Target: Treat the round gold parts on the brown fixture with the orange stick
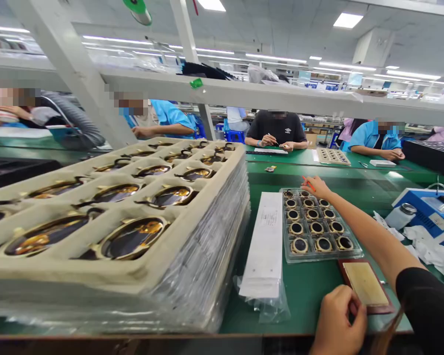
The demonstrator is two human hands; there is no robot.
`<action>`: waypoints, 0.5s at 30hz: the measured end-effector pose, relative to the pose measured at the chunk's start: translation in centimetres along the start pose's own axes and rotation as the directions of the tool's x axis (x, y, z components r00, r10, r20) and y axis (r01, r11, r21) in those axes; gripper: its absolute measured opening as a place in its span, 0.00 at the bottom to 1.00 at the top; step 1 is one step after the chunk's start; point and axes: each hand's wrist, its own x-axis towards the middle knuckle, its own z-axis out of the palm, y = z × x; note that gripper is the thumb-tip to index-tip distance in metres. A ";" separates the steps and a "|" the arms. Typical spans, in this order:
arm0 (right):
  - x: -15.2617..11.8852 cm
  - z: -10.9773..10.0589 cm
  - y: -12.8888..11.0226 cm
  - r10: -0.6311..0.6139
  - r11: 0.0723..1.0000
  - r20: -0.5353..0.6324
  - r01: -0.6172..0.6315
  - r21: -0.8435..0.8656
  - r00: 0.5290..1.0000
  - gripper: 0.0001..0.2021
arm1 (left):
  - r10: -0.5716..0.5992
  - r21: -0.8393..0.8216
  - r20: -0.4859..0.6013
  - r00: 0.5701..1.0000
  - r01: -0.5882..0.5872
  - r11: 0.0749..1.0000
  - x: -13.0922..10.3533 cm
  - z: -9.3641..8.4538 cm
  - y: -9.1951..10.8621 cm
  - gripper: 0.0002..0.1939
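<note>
In the head view, the right hand (315, 187) reaches out over the far end of a clear tray (320, 228), its fingers pinched on a thin red stick (308, 183) whose tip sits at the tray's far left corner. The tray lies flat on the green table (307, 291) and holds rows of round gold-rimmed parts with dark centres (316, 227), each in its own pocket. The left hand (338, 320) rests near the table's front edge, curled into a loose fist with the thumb lying against the near left corner of a brown-framed pad (366, 285) with a tan face; whether it grips anything cannot be told. This pad sits just beside the tray's near end. To the left of the tray lies a long white card in a clear bag (265, 246), and beyond that a tall stack of beige trays (192, 246) wrapped in plastic, its top layer filled with larger gold-rimmed dark discs (133, 236). To the right are white cloths (429, 249) and a blue device (432, 209). Across the table, other people (279, 129) sit at work.
</note>
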 end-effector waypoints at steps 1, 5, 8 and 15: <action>0.3 0.2 -0.3 -0.006 1.000 -0.010 0.006 0.003 1.000 0.11 | -0.004 -0.008 0.007 1.000 0.004 1.000 0.0 0.0 0.0 0.05; 1.8 1.7 -2.3 -0.033 0.999 -0.013 0.033 0.010 0.999 0.13 | -0.031 0.006 0.025 0.999 0.030 1.000 0.1 0.2 -0.2 0.06; 2.8 3.2 -3.9 -0.025 1.000 -0.006 0.025 0.014 1.000 0.15 | -0.035 0.022 0.019 0.999 0.034 0.999 0.1 0.4 -0.1 0.08; 4.5 4.7 -4.5 0.050 0.999 0.044 -0.051 0.012 0.998 0.14 | -0.204 0.090 0.075 0.976 0.197 0.976 0.4 0.8 0.0 0.10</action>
